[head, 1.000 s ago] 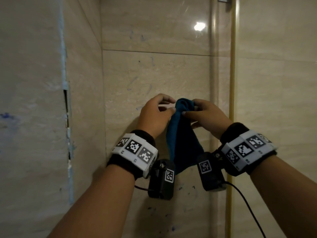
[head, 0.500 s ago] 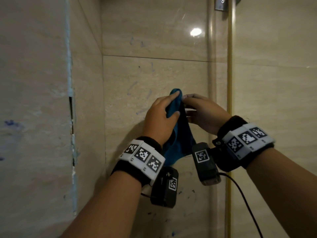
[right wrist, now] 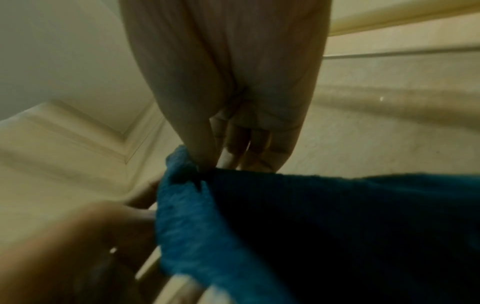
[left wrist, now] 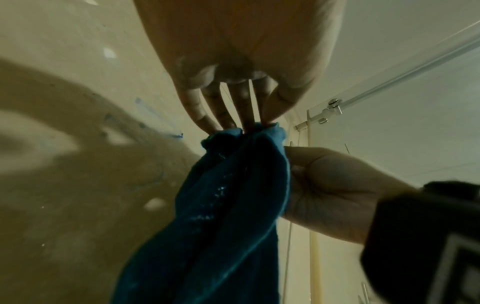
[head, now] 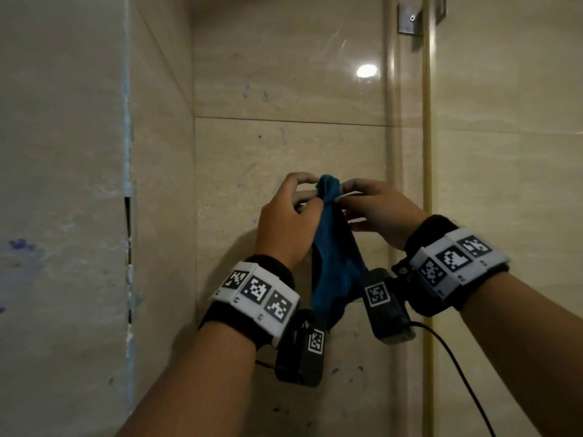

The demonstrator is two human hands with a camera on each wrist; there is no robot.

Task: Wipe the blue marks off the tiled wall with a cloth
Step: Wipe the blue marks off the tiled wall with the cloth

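Filling most of the head view, a beige tiled wall is seen, with faint blue marks scattered on the upper tile and more low down near the wrists. A glass panel with a metal bracket is seen to the right, a yellowish strip running down its edge. A dark blue cloth is held up in front of the wall between both hands, its body hanging down bunched. The top edge is pinched by the left hand, fingertips closed on the fabric, and by the right hand just beside it, thumb and fingers closed on the same bunched top. Contact between cloth and wall cannot be told
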